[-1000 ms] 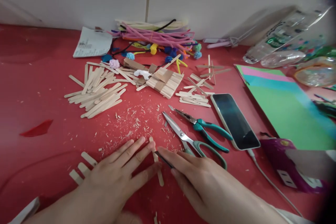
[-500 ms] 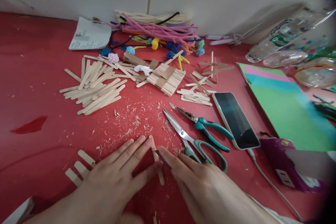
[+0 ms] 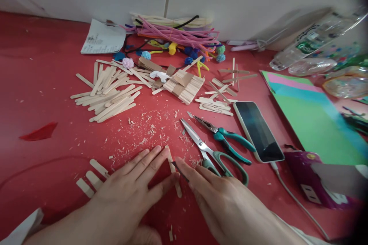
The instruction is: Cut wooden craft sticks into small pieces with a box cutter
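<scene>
A wooden craft stick (image 3: 170,157) lies on the red tabletop, tilted slightly from upright. My left hand (image 3: 138,183) holds it down, index fingertip at its far end and thumb across its lower part; the other fingers lie flat. Pinched in my right hand (image 3: 212,191) is a dark, thin knife blade (image 3: 181,171), its tip against the stick's right edge. Most of the blade is hidden by my fingers. Three short stick pieces (image 3: 94,179) lie left of my left hand. Wood shavings (image 3: 149,130) are scattered beyond my fingertips.
Grey-green scissors (image 3: 202,145) and teal pliers (image 3: 221,134) lie close to my right hand, beside a phone (image 3: 258,132) on a cable. Piled craft sticks (image 3: 112,95), a stick panel (image 3: 186,90) and pipe cleaners (image 3: 178,34) are farther back. Coloured sheets (image 3: 310,118) and bottles (image 3: 304,48) stand right.
The whole view has shifted slightly. Both hands keep nearly the same pose on the stick, with the blade still against its edge.
</scene>
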The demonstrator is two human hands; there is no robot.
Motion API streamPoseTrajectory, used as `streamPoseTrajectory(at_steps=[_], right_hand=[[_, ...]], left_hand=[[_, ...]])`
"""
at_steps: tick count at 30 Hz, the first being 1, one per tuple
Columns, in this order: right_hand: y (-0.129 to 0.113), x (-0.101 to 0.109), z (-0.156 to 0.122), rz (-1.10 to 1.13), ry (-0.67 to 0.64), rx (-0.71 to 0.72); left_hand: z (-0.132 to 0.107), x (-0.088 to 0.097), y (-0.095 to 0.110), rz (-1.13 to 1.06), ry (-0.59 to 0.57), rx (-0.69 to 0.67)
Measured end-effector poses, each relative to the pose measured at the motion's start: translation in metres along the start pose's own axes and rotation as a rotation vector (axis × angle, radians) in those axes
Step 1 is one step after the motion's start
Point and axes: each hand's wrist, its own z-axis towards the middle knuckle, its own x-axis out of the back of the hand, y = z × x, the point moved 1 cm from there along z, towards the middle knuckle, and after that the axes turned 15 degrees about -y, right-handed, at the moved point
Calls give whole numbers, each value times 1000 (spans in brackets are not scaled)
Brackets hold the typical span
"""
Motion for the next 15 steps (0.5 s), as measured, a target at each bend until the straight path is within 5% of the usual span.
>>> streamPoseTrajectory(at_steps=[15], right_hand=[[-7, 6, 6, -20, -105, -81]], left_hand=[[8, 6, 7, 106, -128, 33]])
